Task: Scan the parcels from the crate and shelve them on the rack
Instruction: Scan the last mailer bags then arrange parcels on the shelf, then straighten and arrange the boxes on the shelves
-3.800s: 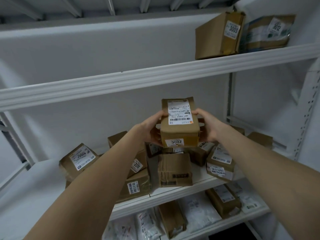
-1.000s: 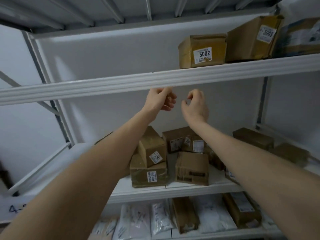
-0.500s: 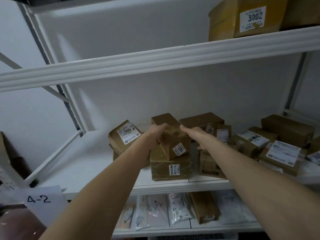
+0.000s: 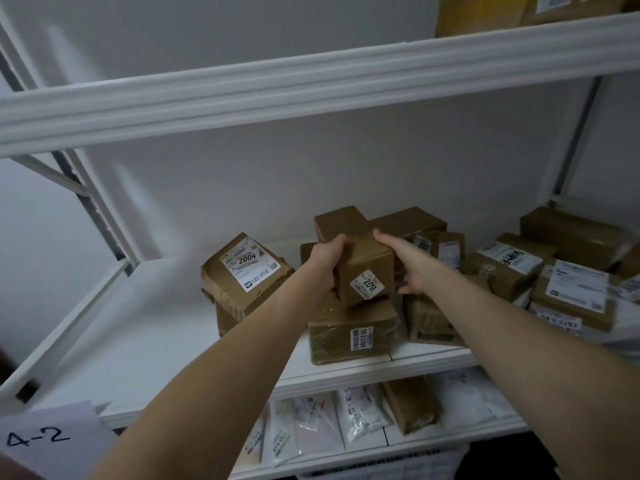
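A brown cardboard parcel labelled 2011 lies tilted on top of a taped box labelled 55 3 3304 on the middle shelf of the white rack. My left hand grips its left side, fingers curled over the top edge. My right hand holds its right side, thumb on top and fingers down the side. A parcel labelled 2004 leans just to the left.
More brown parcels crowd the right of the middle shelf. The top shelf edge runs overhead with boxes at its right. White mailer bags fill the lower shelf. A paper sign marked 4-2 sits bottom left.
The 3002 parcel went from my hands onto the top shelf. Both hands then dropped to the middle shelf and closed around the 2011 parcel.
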Demonstrator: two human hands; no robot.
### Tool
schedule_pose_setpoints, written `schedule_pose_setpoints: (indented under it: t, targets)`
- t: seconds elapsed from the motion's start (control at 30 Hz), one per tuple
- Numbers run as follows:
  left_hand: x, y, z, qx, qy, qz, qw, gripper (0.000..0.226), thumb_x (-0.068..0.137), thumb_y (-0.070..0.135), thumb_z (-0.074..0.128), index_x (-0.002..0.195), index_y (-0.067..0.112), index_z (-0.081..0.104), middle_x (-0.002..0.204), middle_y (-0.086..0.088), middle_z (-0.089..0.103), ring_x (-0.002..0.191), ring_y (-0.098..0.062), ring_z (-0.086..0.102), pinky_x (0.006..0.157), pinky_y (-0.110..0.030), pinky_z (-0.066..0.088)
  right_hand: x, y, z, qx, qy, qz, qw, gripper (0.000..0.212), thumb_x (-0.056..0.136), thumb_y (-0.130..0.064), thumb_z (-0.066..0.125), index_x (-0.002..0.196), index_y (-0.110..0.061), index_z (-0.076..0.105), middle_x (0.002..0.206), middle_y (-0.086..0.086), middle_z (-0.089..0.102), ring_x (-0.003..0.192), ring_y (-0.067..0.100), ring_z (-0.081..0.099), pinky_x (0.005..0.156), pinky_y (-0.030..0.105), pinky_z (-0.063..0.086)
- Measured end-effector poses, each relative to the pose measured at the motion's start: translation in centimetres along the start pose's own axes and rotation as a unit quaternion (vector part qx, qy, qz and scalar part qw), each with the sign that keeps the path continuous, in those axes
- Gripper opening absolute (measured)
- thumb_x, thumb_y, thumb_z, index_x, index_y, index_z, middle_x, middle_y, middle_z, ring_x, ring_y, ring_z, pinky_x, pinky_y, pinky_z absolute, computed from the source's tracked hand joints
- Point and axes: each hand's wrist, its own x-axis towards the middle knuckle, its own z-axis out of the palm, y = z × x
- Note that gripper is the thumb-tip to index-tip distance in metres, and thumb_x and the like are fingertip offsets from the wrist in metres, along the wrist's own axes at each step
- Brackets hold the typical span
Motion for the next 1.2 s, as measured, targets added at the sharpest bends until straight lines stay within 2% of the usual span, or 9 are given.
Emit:
schedule_pose_setpoints:
  t: [0.13, 0.2, 0.33, 0.47, 0.63, 0.83, 0.93, 1.07, 1.2]
  targets:
    - [-0.2, 0.9, 0.7, -0.007, -0.008, 0.014, 1.000, 0.039, 0.092, 0.039, 0.057, 0.120, 0.012, 0.050, 0.090, -0.011, 0.061, 0.078, -0.026, 0.060, 0.065, -0.035, 0.048, -1.1, -1.3, -0.9, 0.067, -0.033, -0.001, 0.997, 0.056, 0.078, -0.056, 0.070, 0.117, -0.018, 0.059, 0.106, 0.014, 0.065, 0.095, 0.033, 0.062, 0.074, 0.044, 0.051]
    - [-0.4, 1.4, 1.1, -0.005, -0.013, 0.026, 1.000, 0.040, 0.093, 0.042, 0.054, 0.120, 0.012, 0.052, 0.088, -0.010, 0.061, 0.077, -0.025, 0.059, 0.061, -0.034, 0.046, -1.4, -1.6, -1.3, 0.088, -0.029, -0.001, 0.996, 0.055, 0.078, -0.053, 0.071, 0.117, -0.016, 0.060, 0.107, 0.015, 0.067, 0.094, 0.032, 0.064, 0.068, 0.040, 0.052]
    - [-1.1, 2.5, 1.5, -0.008, -0.034, 0.025, 0.999, 0.044, 0.092, 0.050, 0.052, 0.117, 0.013, 0.052, 0.096, -0.013, 0.061, 0.085, -0.029, 0.059, 0.071, -0.042, 0.047, -2.1, -1.7, -2.2, 0.118, -0.021, -0.008, 0.993, 0.053, 0.079, -0.052, 0.071, 0.117, -0.016, 0.062, 0.104, 0.015, 0.068, 0.094, 0.032, 0.066, 0.073, 0.041, 0.055]
    - [-2.3, 2.6, 1.9, -0.004, -0.060, 0.002, 0.998, 0.043, 0.090, 0.055, 0.051, 0.096, 0.013, 0.051, 0.093, -0.016, 0.061, 0.085, -0.032, 0.059, 0.083, -0.048, 0.046, -3.3, -1.4, -3.5, 0.143, -0.033, -0.012, 0.989, 0.051, 0.079, -0.050, 0.070, 0.116, -0.016, 0.061, 0.103, 0.016, 0.068, 0.095, 0.032, 0.066, 0.079, 0.043, 0.055]
    - [-4.4, 2.7, 3.0, 0.004, -0.068, 0.006, 0.998, 0.061, 0.082, 0.061, 0.059, 0.118, 0.014, 0.046, 0.108, -0.018, 0.060, 0.095, -0.034, 0.061, 0.084, -0.050, 0.050, -5.7, -0.8, -5.8, 0.144, -0.076, -0.012, 0.987, 0.048, 0.079, -0.042, 0.070, 0.116, -0.015, 0.058, 0.110, 0.018, 0.067, 0.102, 0.034, 0.063, 0.087, 0.046, 0.052]
    - [-6.8, 2.7, 3.6, 0.035, -0.112, 0.043, 0.992, 0.050, 0.080, 0.043, 0.069, 0.114, 0.011, 0.050, 0.115, -0.015, 0.056, 0.109, -0.033, 0.055, 0.094, -0.058, 0.046, -8.9, -0.8, -9.2, 0.035, -0.127, -0.041, 0.990, 0.031, 0.080, -0.025, 0.057, 0.109, -0.016, 0.056, 0.107, 0.013, 0.060, 0.102, 0.031, 0.055, 0.096, 0.048, 0.041]
    - [-9.1, 2.9, 3.8, 0.081, -0.154, 0.066, 0.982, 0.036, 0.084, 0.033, 0.067, 0.108, 0.011, 0.052, 0.108, -0.012, 0.058, 0.103, -0.028, 0.056, 0.087, -0.051, 0.049, -10.8, -1.0, -10.3, 0.001, -0.154, -0.039, 0.987, 0.044, 0.075, -0.034, 0.071, 0.114, -0.016, 0.059, 0.117, 0.015, 0.064, 0.112, 0.035, 0.058, 0.104, 0.057, 0.038]
    - [-12.0, 3.5, 3.5, 0.128, -0.208, 0.096, 0.965, 0.078, 0.058, 0.030, 0.085, 0.126, 0.011, 0.050, 0.118, -0.008, 0.060, 0.109, -0.027, 0.058, 0.075, -0.045, 0.056, -13.6, -1.7, -11.1, -0.042, -0.163, -0.054, 0.984, 0.057, 0.064, -0.027, 0.079, 0.115, -0.015, 0.057, 0.119, 0.016, 0.063, 0.113, 0.034, 0.057, 0.105, 0.055, 0.040]
    - [-15.0, 4.5, 3.4, 0.191, -0.225, 0.114, 0.948, 0.036, 0.081, 0.020, 0.072, 0.110, 0.020, 0.051, 0.118, -0.005, 0.058, 0.105, -0.020, 0.059, 0.082, -0.039, 0.056, -16.2, -2.3, -11.9, -0.085, -0.174, -0.081, 0.978, 0.046, 0.067, -0.015, 0.073, 0.110, -0.012, 0.058, 0.104, 0.012, 0.065, 0.099, 0.029, 0.060, 0.101, 0.052, 0.043]
